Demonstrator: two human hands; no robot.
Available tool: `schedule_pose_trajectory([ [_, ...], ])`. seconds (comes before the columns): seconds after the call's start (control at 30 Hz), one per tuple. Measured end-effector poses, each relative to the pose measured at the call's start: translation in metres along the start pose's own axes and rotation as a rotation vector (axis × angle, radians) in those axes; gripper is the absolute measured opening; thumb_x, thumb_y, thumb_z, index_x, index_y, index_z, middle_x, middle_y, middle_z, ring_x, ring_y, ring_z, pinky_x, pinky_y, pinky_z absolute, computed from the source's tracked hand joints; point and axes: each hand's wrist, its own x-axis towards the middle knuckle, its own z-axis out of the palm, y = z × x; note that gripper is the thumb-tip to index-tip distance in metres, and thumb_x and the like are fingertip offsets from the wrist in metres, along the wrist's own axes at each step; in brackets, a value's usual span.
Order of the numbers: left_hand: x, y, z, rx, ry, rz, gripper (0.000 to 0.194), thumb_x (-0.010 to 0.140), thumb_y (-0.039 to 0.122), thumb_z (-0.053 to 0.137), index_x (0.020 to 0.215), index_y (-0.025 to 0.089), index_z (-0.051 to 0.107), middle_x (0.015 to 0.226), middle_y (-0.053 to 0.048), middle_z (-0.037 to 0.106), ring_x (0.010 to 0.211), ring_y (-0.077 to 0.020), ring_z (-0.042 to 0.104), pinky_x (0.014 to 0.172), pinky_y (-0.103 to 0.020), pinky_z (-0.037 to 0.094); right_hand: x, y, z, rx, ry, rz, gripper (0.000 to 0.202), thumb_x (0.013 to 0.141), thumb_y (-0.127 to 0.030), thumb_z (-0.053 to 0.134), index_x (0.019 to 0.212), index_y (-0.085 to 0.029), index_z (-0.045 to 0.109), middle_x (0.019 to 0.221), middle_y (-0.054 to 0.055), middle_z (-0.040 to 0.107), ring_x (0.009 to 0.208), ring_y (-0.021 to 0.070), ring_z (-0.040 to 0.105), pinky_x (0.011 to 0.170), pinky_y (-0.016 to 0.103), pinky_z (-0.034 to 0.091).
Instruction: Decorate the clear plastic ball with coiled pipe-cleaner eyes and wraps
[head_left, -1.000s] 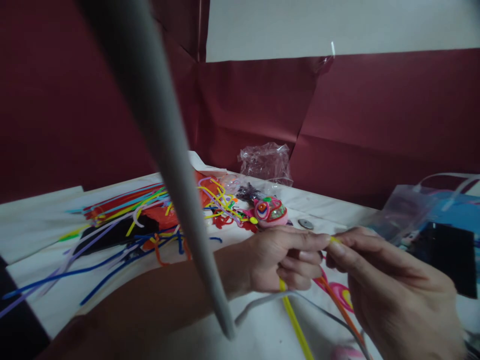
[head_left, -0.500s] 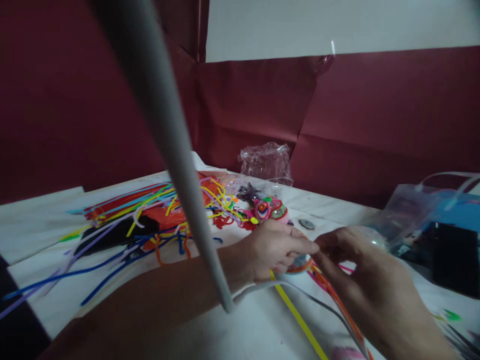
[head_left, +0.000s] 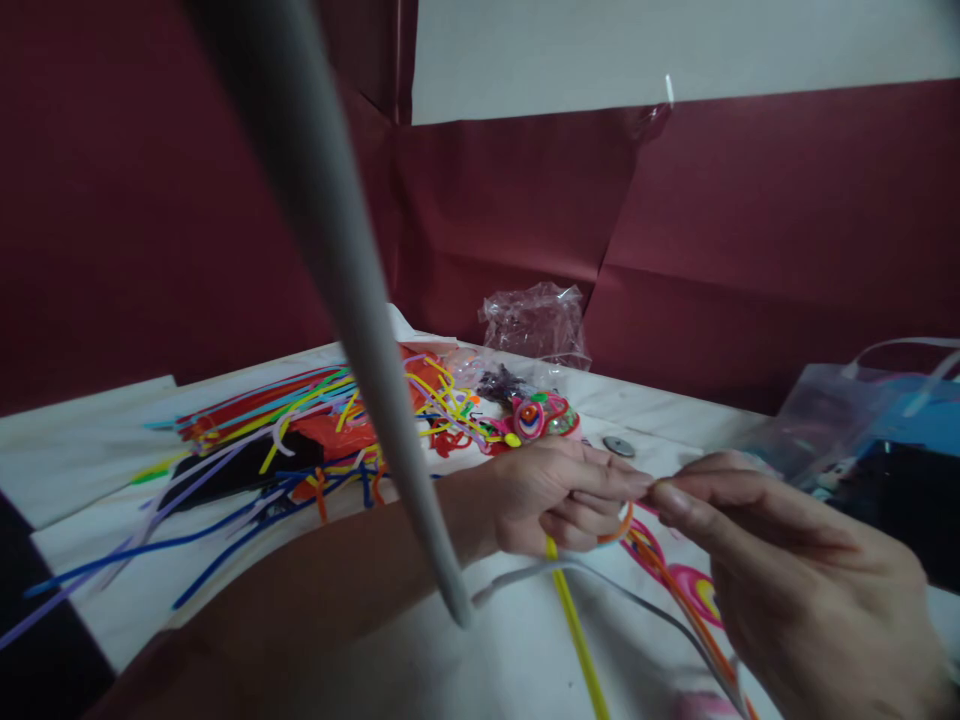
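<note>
Near the middle of the table, my left hand (head_left: 566,490) is closed, with an orange pipe cleaner (head_left: 624,524) curving out beneath its fingers. My right hand (head_left: 795,570) pinches at the tips of the left fingers; whatever lies between its thumb and forefinger is too small to make out. A yellow strip (head_left: 576,635) runs down below the left hand. Beyond that hand sits a pink and green decorated piece (head_left: 546,415) with a round eye. Pink and yellow rings (head_left: 699,593) lie partly behind the right hand.
A grey pole (head_left: 352,270) crosses the view in front of the left forearm. Many coloured pipe cleaners (head_left: 262,400) spread at the left. Clear plastic packaging (head_left: 536,325) stands behind, a grey disc (head_left: 619,446) nearer, and a translucent bag (head_left: 832,420) at the right.
My right hand has turned and shifted right, with its fingers now straighter at the left fingertips. The pink and yellow rings have come into view. The yellow strip's lower end has swung left.
</note>
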Motion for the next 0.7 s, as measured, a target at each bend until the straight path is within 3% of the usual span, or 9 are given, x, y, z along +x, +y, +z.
schedule_pose_trajectory([
  [0.17, -0.003, 0.004, 0.005, 0.036, 0.115, 0.007, 0.026, 0.085, 0.012, 0.050, 0.061, 0.016, 0.041, 0.041, 0.012, 0.023, 0.036, -0.0020, 0.005, 0.030, -0.013, 0.007, -0.002, -0.004, 0.003, -0.122, 0.029, -0.124, 0.008, 0.076, -0.021, 0.070, 0.072, -0.028, 0.068, 0.069, -0.003, 0.061, 0.058, 0.0135, 0.053, 0.050, 0.023, 0.040],
  [0.37, 0.001, 0.003, 0.001, 0.150, 0.285, 0.065, 0.022, 0.075, 0.018, 0.064, 0.062, 0.015, 0.047, 0.041, 0.013, 0.026, 0.033, 0.0000, 0.011, 0.031, -0.014, 0.007, 0.009, 0.000, -0.002, -0.496, -0.144, -0.356, 0.010, 0.085, -0.023, 0.055, 0.079, -0.025, 0.062, 0.071, -0.001, 0.063, 0.061, 0.0152, 0.059, 0.052, 0.024, 0.044],
  [0.5, 0.004, 0.000, 0.000, 0.297, 0.438, 0.067, 0.023, 0.076, 0.013, 0.060, 0.058, 0.014, 0.047, 0.038, 0.012, 0.028, 0.031, 0.0004, 0.015, 0.032, -0.016, 0.007, 0.011, 0.004, -0.003, -0.574, -0.222, -0.410, 0.011, 0.085, -0.020, 0.052, 0.076, -0.022, 0.059, 0.065, -0.001, 0.059, 0.054, 0.0123, 0.057, 0.048, 0.020, 0.044],
  [0.57, 0.004, 0.000, -0.002, 0.333, 0.441, 0.059, 0.022, 0.075, 0.014, 0.062, 0.058, 0.014, 0.049, 0.038, 0.012, 0.029, 0.031, 0.0002, 0.016, 0.032, -0.016, 0.007, 0.011, 0.003, -0.003, -0.575, -0.245, -0.413, 0.013, 0.083, -0.018, 0.053, 0.072, -0.022, 0.058, 0.062, -0.002, 0.058, 0.051, 0.0111, 0.055, 0.046, 0.019, 0.042],
  [0.7, 0.003, -0.001, -0.008, 0.330, 0.336, 0.051, 0.022, 0.067, 0.024, 0.071, 0.063, 0.013, 0.052, 0.040, 0.012, 0.032, 0.032, 0.0003, 0.016, 0.032, -0.016, 0.007, 0.010, -0.001, -0.005, -0.510, -0.256, -0.373, 0.016, 0.082, -0.018, 0.054, 0.066, -0.022, 0.056, 0.056, -0.004, 0.055, 0.048, 0.0109, 0.051, 0.044, 0.020, 0.040],
])
